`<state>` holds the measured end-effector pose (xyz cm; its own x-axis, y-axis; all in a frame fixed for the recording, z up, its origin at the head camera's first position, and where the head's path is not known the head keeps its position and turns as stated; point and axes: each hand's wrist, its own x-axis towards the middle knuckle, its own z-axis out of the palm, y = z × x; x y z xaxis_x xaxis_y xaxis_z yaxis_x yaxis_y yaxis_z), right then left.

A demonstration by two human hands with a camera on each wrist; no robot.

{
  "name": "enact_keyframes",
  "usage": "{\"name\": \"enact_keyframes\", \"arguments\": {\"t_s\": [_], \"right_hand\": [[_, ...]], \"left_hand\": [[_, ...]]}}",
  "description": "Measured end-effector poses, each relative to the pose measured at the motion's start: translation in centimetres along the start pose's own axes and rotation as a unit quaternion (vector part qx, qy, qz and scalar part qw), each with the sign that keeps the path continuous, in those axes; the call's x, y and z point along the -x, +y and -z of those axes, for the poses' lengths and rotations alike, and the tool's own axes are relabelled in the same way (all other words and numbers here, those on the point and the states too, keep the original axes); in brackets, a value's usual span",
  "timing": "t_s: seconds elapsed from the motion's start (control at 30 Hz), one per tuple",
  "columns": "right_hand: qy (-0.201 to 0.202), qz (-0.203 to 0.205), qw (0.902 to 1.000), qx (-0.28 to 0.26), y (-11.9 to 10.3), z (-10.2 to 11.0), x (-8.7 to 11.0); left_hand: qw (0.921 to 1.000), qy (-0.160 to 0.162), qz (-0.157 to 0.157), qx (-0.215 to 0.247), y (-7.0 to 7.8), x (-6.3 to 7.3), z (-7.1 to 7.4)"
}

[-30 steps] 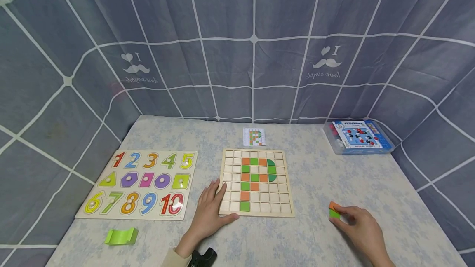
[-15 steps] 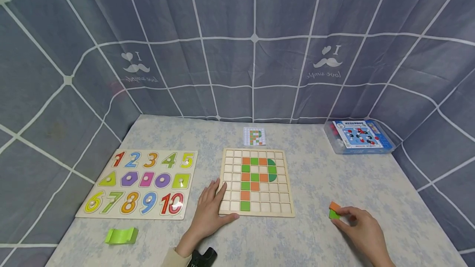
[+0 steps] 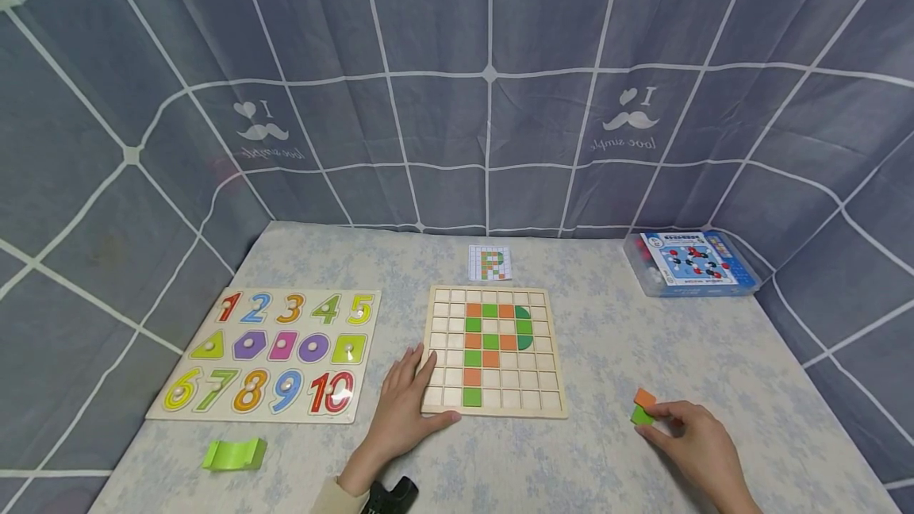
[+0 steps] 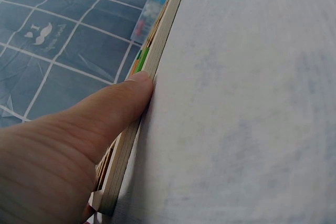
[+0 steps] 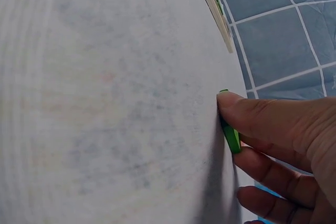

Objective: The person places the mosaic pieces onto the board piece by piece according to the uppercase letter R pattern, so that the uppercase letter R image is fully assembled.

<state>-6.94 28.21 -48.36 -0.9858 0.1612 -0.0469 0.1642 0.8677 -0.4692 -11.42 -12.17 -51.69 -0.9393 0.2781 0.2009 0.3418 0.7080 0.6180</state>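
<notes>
In the head view a wooden grid board holds orange, light green and dark green tiles laid out like a letter P. My left hand rests at its front left corner. The fingers lie along the left edge, and the straight thumb presses on the front edge. Off to the right of the board, my right hand pinches a green square tile between thumb and fingers, low over the table. An orange square tile is right behind the green one. In the right wrist view the thumb covers part of the green tile.
A printed pattern card lies behind the board. To the left is a number and shape puzzle, with a light green curved block in front. A plastic box stands back right, near the curtain.
My right hand has turned and shifted the green tile slightly, so it stands at an angle and apart from the orange one's line. The left hand and board have stayed put.
</notes>
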Motion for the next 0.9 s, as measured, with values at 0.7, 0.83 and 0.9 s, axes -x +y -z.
{"name": "enact_keyframes", "arguments": {"t_s": [0.7, 0.83, 0.9], "right_hand": [[-0.015, 0.067, 0.9976, -0.011, -0.41, -0.19, -0.05], [-0.003, 0.071, 0.9974, -0.013, -0.67, -0.28, 0.04], [0.013, 0.083, 0.9963, -0.016, -0.79, -0.40, 0.06]], "left_hand": [[1.0000, 0.000, 0.007, -0.002, 0.06, 0.04, 0.06], [1.0000, -0.001, 0.005, 0.000, -0.02, 0.03, 0.00], [1.0000, -0.002, 0.006, 0.000, -0.06, 0.02, -0.06]]}}
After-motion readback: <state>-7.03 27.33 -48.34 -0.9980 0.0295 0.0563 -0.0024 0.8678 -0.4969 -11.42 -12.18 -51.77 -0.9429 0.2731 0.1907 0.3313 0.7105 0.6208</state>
